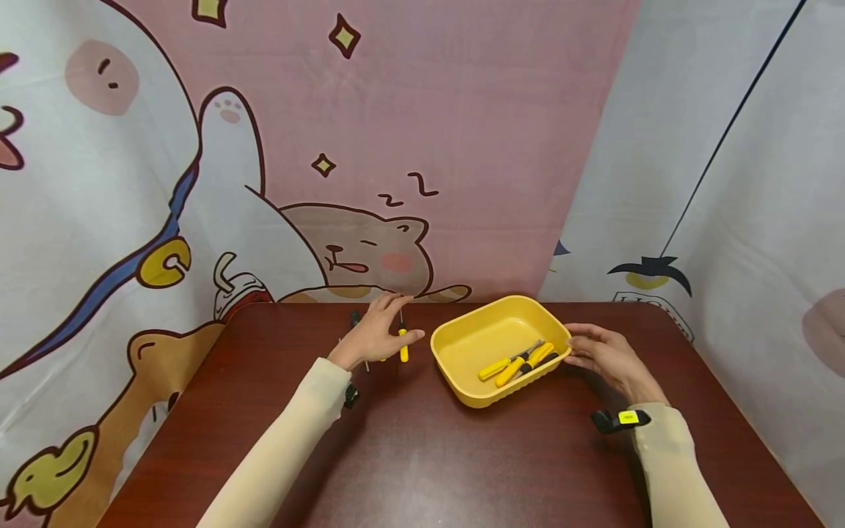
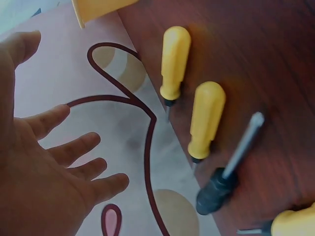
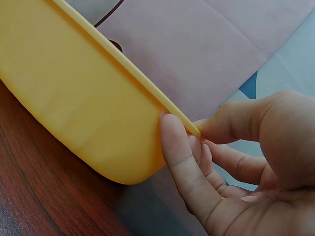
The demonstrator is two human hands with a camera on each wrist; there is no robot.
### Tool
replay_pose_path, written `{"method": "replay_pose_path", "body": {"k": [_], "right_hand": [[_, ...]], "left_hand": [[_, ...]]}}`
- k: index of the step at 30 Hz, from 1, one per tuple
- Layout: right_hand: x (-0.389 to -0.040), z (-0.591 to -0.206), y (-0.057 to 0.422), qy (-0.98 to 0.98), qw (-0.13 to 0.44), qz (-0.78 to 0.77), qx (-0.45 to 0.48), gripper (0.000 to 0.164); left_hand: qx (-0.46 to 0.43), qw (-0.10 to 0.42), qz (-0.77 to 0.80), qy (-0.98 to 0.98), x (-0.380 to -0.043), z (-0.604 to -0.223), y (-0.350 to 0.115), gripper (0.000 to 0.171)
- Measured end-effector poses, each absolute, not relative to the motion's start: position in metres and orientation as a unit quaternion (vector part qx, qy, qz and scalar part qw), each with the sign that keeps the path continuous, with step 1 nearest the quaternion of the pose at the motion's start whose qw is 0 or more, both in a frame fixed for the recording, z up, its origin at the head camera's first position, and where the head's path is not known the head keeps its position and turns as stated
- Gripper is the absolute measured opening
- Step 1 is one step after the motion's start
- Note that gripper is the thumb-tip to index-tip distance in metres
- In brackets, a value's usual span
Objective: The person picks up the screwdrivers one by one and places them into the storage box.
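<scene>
My left hand (image 1: 378,334) hovers over the table's far side with its fingers spread and nothing held. Near it lie a yellow-handled screwdriver (image 1: 403,347) and a dark-handled one (image 1: 355,319), partly behind the hand. The left wrist view shows more of them: yellow screwdrivers (image 2: 206,120) and a black-handled screwdriver (image 2: 216,191) with its shaft pointing away from the wall. A yellow plastic basin (image 1: 455,350) holds several yellow and black screwdrivers (image 1: 511,367). At its right end my right hand (image 1: 610,359) pinches the rim between thumb and fingers, seen closely against the basin wall (image 3: 98,108).
The dark red-brown table (image 1: 422,469) runs back to a hanging cloth (image 1: 488,147) printed with cartoon animals. A white cloth side (image 1: 759,183) stands at the right. Each wrist wears a dark strap.
</scene>
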State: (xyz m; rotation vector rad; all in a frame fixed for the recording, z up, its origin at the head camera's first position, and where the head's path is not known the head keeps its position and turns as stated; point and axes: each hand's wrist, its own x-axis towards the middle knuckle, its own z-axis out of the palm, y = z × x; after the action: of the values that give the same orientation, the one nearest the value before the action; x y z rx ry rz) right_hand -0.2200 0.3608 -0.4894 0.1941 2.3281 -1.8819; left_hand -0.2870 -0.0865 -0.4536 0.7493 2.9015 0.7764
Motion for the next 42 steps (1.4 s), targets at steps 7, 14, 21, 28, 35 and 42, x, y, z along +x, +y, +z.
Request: {"method": "replay_pose_path", "body": {"k": [7,14,21,28,35,42], "right_hand": [[-0.22,-0.489,0.361,0.774,0.071,-0.626,0.068,0.055],[-0.22,-0.489,0.36,0.774,0.071,-0.625,0.069,0.054],[-0.22,-0.489,0.359,0.774,0.073,-0.625,0.073,0.055],[-0.22,-0.489,0.36,0.773,0.074,-0.625,0.072,0.055],[-0.22,-0.489,0.36,0.769,0.074,-0.632,0.067,0.054],[-0.221,-0.488,0.36,0.769,0.075,-0.631,0.071,0.054]], "left_hand": [[0.218,0.016,0.28,0.935,-0.284,-0.46,-0.103,0.077],[0.175,0.038,0.304,0.936,-0.278,-0.469,-0.122,0.079],[0.153,0.047,0.329,0.931,-0.27,-0.477,-0.141,0.082],[0.159,0.047,0.339,0.926,-0.265,-0.482,-0.155,0.077],[0.155,0.055,0.338,0.927,-0.259,-0.484,-0.168,0.079],[0.153,0.044,0.322,0.933,-0.253,-0.487,-0.182,0.075]]}}
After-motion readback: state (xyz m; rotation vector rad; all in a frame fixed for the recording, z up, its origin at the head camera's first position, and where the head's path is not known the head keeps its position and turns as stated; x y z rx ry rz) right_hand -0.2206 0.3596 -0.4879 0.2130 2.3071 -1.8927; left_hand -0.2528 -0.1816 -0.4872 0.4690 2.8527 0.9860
